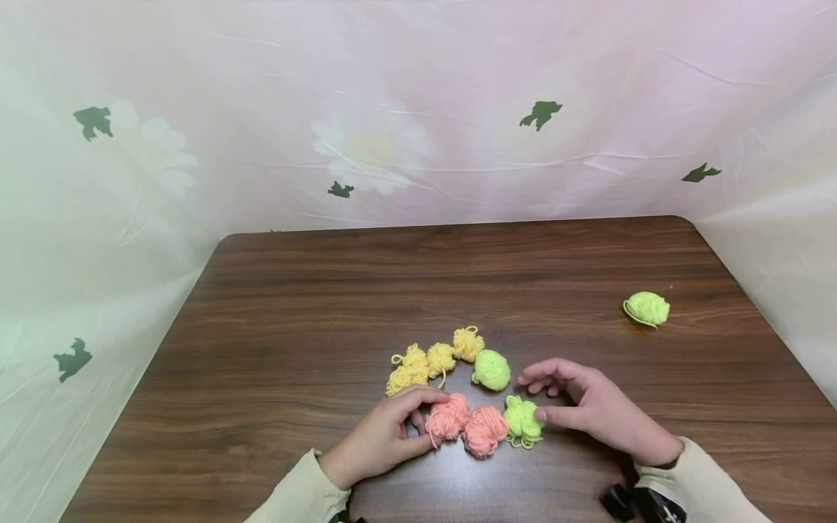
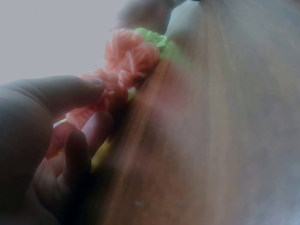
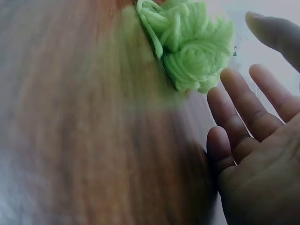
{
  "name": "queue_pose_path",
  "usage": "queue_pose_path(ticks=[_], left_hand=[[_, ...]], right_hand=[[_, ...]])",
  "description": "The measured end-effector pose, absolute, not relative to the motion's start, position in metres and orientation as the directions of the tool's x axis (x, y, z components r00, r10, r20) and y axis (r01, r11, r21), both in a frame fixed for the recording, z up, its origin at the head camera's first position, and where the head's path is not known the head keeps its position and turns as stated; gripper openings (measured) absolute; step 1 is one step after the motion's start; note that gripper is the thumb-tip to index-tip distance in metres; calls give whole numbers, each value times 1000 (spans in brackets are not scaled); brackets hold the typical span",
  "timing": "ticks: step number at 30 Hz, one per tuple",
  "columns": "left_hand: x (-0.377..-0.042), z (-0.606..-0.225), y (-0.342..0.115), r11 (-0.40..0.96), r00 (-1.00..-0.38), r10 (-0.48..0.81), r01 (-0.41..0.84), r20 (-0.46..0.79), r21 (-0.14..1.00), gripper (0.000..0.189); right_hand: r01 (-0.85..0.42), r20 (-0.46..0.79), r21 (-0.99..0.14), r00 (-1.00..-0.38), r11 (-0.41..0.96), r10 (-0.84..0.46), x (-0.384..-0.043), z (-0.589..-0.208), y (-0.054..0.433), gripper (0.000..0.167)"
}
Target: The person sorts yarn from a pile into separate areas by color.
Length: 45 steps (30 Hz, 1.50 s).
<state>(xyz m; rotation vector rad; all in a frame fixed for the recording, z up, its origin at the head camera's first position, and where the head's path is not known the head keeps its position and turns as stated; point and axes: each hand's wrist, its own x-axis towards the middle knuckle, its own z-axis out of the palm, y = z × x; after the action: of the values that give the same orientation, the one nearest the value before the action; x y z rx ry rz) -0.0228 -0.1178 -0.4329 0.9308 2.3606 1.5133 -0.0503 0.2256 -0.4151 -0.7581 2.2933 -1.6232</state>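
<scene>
My left hand (image 1: 387, 434) holds a pink yarn ball (image 1: 448, 417) between thumb and fingers. In the left wrist view the thumb lies against the pink yarn (image 2: 115, 91). A second pink yarn ball (image 1: 485, 431) sits beside it, and then a loose-looped green yarn ball (image 1: 522, 420). Around that green end my right hand (image 1: 598, 407) is spread, its thumb near the loops. The right wrist view shows its fingers relaxed, apart from the green yarn (image 3: 194, 51). A rounder green yarn ball (image 1: 491, 370) lies just beyond, left of the right fingertips.
Several yellow yarn balls (image 1: 441, 359) run in a slanting row behind the pink ones. Farther off at the right lies another green yarn ball (image 1: 647, 309). The brown wooden table (image 1: 294, 290) meets a flowered cloth (image 1: 418, 94) at the back and sides.
</scene>
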Motion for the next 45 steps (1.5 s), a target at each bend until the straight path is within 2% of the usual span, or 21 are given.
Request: queue_pose_path(ticks=[8, 11, 23, 28, 45], left_hand=[[-22, -433, -118, 284, -789, 592, 396, 165, 873, 47], [-22, -433, -119, 280, -786, 595, 397, 167, 874, 47], [-18, -432, -123, 278, -783, 595, 412, 181, 868, 46], [-19, -432, -123, 275, -776, 600, 429, 195, 860, 45], [-23, -431, -118, 275, -767, 606, 450, 210, 850, 45]], right_hand=[[-269, 30, -909, -804, 319, -594, -49, -418, 224, 46], [-319, 28, -866, -799, 385, -600, -46, -418, 223, 49], [-499, 95, -712, -766, 495, -636, -37, -417, 213, 59], [-522, 131, -707, -760, 478, -636, -37, -420, 213, 53], [-350, 94, -826, -859, 442, -504, -42, -419, 222, 44]])
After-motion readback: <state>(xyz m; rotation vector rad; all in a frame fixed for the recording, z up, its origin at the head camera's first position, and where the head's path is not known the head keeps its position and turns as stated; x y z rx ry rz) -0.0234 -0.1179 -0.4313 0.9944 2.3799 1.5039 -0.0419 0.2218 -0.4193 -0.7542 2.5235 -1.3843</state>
